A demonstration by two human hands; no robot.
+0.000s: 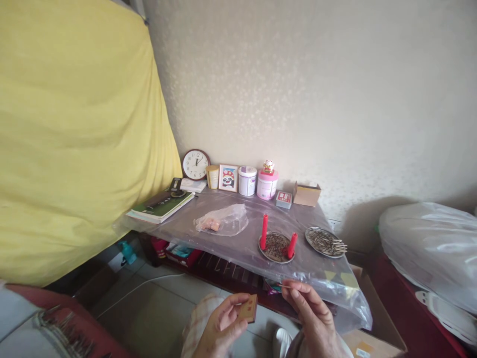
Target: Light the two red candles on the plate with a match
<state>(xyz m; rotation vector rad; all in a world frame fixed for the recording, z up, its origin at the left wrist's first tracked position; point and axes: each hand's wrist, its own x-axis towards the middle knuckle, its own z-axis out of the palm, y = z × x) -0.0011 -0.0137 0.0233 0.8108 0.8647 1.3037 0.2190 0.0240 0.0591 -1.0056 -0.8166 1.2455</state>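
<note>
My left hand (pixel 227 320) grips a small tan matchbox (pixel 248 308) between thumb and fingers, low in front of the table. To its right, my right hand (pixel 307 308) pinches a thin matchstick (pixel 285 286) that points left toward the matchbox without touching it. Beyond the hands, a metal plate (pixel 274 259) of dark grains holds a taller red candle (pixel 264 232) and a shorter, tilted red candle (pixel 292 245). I see no flame on either wick. Another metal plate (pixel 324 241) farther right bears dark grains and several matchsticks.
The table (pixel 223 248) has a clear plastic cover. A plastic bag (pixel 223 219) lies left of the candles; a green book (pixel 160 206) is farther left. A clock (pixel 196 164), picture frame (pixel 228 178), tins and a cardboard box (pixel 306 194) line the wall. Yellow cloth (pixel 82 124) hangs at left.
</note>
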